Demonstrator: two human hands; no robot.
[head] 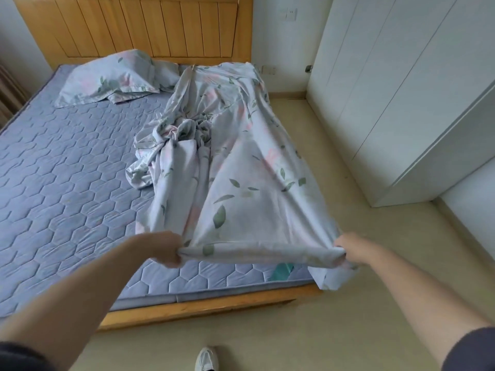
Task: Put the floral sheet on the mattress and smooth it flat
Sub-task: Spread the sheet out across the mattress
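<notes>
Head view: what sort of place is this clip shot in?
Most likely a home bedroom: a quilted mattress on a wooden frame with a slatted headboard, a floral pillow at its head, and tall white wardrobe doors beside it. The left hand and right hand grip the floral sheet.

We see the floral sheet (241,170) pale grey-white with green leaves and faint pink blooms, and the pillow (112,79) in the same print. The mattress (67,170) is blue-grey, quilted in hexagons. The headboard (150,25) is honey-coloured wood, the wardrobe (388,76) white, the floor (348,303) cream.
</notes>
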